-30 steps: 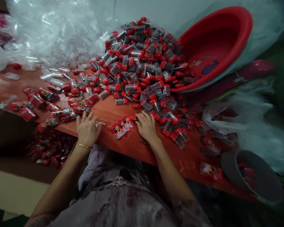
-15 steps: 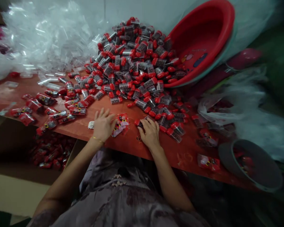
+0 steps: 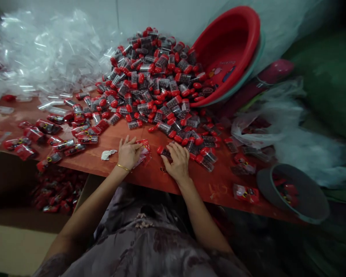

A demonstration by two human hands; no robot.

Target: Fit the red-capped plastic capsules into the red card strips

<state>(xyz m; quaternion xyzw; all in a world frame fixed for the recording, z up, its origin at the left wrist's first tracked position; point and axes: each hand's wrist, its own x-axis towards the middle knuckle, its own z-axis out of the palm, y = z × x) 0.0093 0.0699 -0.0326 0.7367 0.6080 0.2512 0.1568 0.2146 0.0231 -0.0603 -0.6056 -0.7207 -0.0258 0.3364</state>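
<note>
Pressing flat, the left hand [image 3: 128,153] pins a red packet [image 3: 144,151] near the table's [image 3: 150,173] front edge; the right hand [image 3: 176,161], fingers curled, pinches a red-capped vial [image 3: 163,151] beside it; best keep the packet mouth steady and slide the vial in straight.

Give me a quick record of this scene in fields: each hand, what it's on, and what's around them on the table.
left hand: flat on the red packets, fingers spread
right hand: at the near edge of the vial pile, fingertips on one vial
vial pile: red-capped clear vials heaped from the basin to the table middle
basin: red, tipped on its side at the back right
table: reddish-brown
clear bags: heap at the back left
packed vials: scattered on the left
grey bowl: right edge, red items inside
</note>
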